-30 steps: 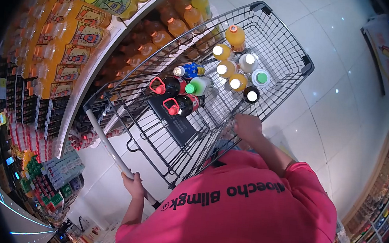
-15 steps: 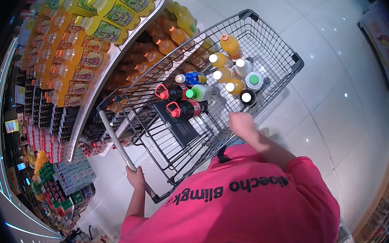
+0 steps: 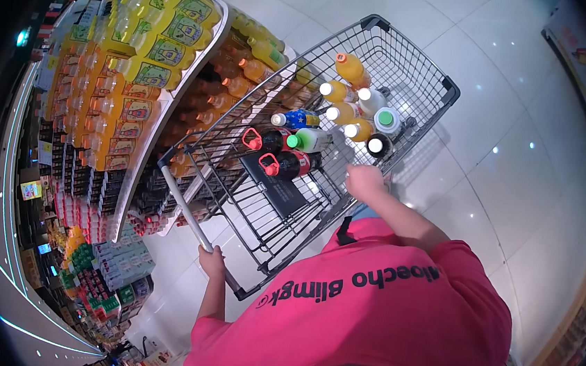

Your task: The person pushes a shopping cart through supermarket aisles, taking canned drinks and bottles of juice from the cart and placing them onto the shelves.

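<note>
I log: left hand [image 3: 211, 261], lower left, grasping handlebar [image 3: 185, 208] of shopping cart [image 3: 447, 93]; right hand [image 3: 365, 182], mid-frame, clenched on its side; cola bottles [image 3: 290, 165] inside.

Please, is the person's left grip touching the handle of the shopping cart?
Touching. The head view shows the left grip closed on the grey handle, covering a stretch of the bar.
</note>
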